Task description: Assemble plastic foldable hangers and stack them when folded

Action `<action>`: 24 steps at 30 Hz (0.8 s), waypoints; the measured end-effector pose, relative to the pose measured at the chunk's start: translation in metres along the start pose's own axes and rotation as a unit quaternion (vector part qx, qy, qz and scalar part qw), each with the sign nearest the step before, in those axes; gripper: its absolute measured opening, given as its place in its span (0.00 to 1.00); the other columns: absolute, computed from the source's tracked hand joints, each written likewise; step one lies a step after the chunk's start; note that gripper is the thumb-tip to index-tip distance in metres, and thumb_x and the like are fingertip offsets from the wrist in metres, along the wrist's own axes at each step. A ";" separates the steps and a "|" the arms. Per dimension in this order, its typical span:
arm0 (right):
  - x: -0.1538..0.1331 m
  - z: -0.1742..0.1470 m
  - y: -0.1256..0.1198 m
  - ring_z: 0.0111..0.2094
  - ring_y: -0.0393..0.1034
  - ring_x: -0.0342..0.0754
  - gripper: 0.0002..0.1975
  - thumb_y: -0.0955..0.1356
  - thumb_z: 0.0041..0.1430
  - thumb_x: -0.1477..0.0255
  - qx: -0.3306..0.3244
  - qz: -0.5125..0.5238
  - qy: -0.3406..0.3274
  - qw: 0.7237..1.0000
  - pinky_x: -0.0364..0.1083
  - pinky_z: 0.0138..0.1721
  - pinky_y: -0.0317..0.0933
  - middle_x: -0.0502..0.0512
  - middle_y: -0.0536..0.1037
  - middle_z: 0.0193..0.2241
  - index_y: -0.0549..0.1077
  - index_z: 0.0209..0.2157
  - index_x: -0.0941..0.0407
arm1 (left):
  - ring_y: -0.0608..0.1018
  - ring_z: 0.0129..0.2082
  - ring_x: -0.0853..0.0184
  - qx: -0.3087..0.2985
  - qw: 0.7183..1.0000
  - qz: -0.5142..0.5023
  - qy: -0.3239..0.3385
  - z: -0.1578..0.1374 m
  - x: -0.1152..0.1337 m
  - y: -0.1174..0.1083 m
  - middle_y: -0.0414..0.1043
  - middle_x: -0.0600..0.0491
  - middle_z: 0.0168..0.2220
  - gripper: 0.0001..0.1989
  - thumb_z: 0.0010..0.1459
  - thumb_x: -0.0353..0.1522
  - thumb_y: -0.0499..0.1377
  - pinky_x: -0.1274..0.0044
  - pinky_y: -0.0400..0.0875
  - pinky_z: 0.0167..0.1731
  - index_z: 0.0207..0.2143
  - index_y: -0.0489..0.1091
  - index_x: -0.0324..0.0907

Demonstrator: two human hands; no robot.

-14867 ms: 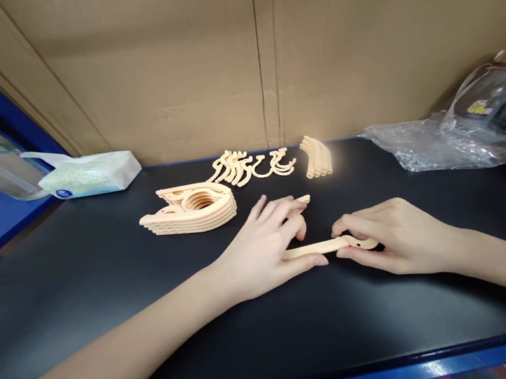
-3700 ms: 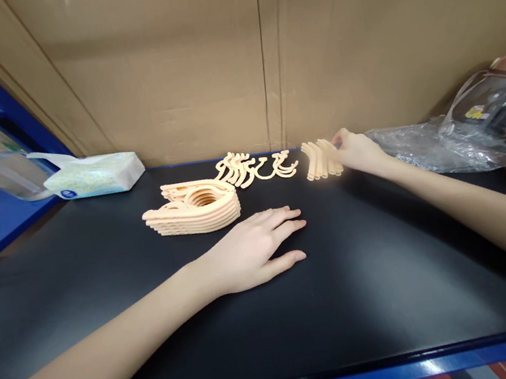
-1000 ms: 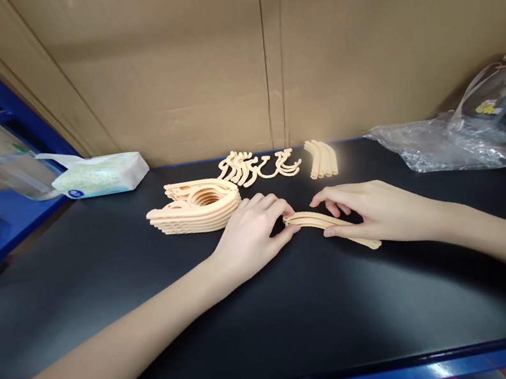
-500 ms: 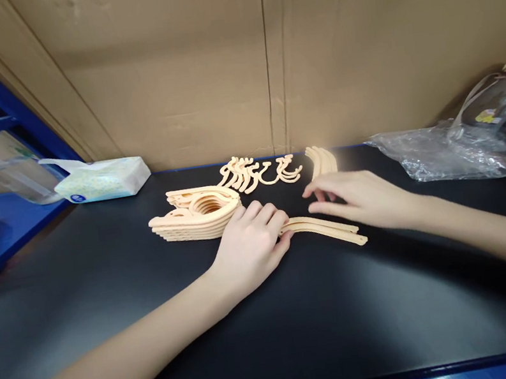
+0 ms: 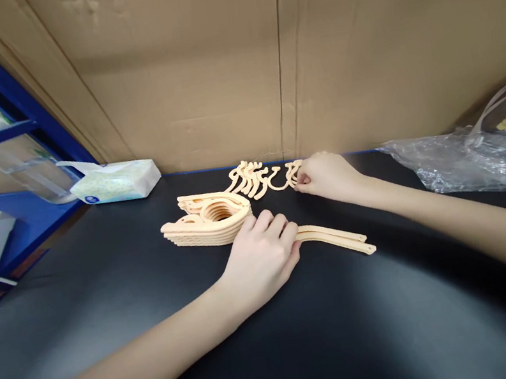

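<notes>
The left hand is closed around the near ends of two strips [image 5: 333,237], pale, slim and curved; they lie side by side, their free ends running out to the right of that hand and below the right hand. The right hand [image 5: 329,178] reaches farther out, its fingers bent together at the right end of a row of hooks [image 5: 256,181]; whether they grip one cannot be told. The row runs leftward from those fingertips, a cluster of hooks lying beyond the left hand [image 5: 261,256]. Just beyond and left of the left hand's knuckles sits a stack of hangers [image 5: 211,232], whether touching them or not is unclear. Farther out and left of both hands lies a tissue pack [image 5: 116,181]. To the right of the right hand, past its wrist, a crumpled plastic bag [image 5: 472,162] lies on the black table [image 5: 331,338] under both hands. Beyond the hands stands a cardboard wall [image 5: 184,65].
</notes>
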State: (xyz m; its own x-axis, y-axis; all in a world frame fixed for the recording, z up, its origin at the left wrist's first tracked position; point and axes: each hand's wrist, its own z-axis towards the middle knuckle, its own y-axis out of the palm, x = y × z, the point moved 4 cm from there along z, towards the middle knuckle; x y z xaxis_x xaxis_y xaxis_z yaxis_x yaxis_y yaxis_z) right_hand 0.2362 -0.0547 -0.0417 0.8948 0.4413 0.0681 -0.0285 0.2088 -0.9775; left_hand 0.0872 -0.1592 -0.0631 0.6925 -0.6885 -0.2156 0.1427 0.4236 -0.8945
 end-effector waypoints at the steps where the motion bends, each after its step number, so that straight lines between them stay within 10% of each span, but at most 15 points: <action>1: 0.000 0.000 0.001 0.28 0.71 0.51 0.14 0.64 0.57 0.68 0.001 0.002 0.006 1.000 0.46 0.27 0.50 0.58 0.79 0.25 0.78 0.24 0.56 | 0.69 0.35 0.61 -0.001 1.000 0.002 0.002 0.000 0.001 0.000 0.72 0.50 0.34 0.09 0.64 0.31 0.51 0.70 0.58 0.33 0.37 0.70 0.40; 9: -0.003 -0.004 -0.006 0.31 0.69 0.50 0.08 0.65 0.52 0.73 0.030 0.035 -0.012 0.999 0.46 0.31 0.54 0.56 0.79 0.28 0.77 0.26 0.56 | 0.71 0.38 0.58 0.020 1.000 0.010 -0.008 0.007 -0.001 -0.033 0.73 0.47 0.37 0.16 0.65 0.39 0.50 0.68 0.62 0.36 0.40 0.71 0.38; 14: -0.003 -0.038 -0.020 0.31 0.67 0.48 0.05 0.66 0.53 0.72 0.048 0.064 -0.039 0.996 0.45 0.30 0.55 0.52 0.76 0.27 0.74 0.26 0.55 | 0.73 0.40 0.57 -0.058 0.986 -0.014 -0.154 0.043 -0.060 -0.066 0.75 0.49 0.37 0.14 0.62 0.40 0.52 0.72 0.62 0.36 0.41 0.72 0.41; 20: 0.001 -0.095 -0.015 0.30 0.65 0.46 0.06 0.64 0.55 0.74 0.034 0.117 -0.100 0.988 0.46 0.35 0.58 0.49 0.72 0.24 0.70 0.26 0.54 | 0.74 0.36 0.59 -0.266 0.920 -0.122 -0.261 0.089 -0.143 -0.019 0.75 0.47 0.35 0.21 0.50 0.47 0.59 0.75 0.60 0.33 0.37 0.73 0.40; 24: 0.013 -0.113 -0.010 0.28 0.64 0.45 0.07 0.64 0.58 0.72 0.016 0.142 -0.077 0.987 0.46 0.32 0.58 0.49 0.72 0.24 0.71 0.26 0.53 | 0.73 0.32 0.58 -0.302 0.902 -0.146 -0.272 0.101 -0.163 0.019 0.71 0.47 0.25 0.20 0.42 0.47 0.63 0.75 0.58 0.31 0.24 0.71 0.38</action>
State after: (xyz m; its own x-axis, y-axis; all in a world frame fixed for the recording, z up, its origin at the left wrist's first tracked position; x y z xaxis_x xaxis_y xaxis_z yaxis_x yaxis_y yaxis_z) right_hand 0.2988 -0.1493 -0.0539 0.7702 0.6134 -0.1746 -0.2842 0.0850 -0.9550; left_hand 0.0480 0.0205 -0.0052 0.9558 -0.2578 0.1415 0.0781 -0.2415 -0.9673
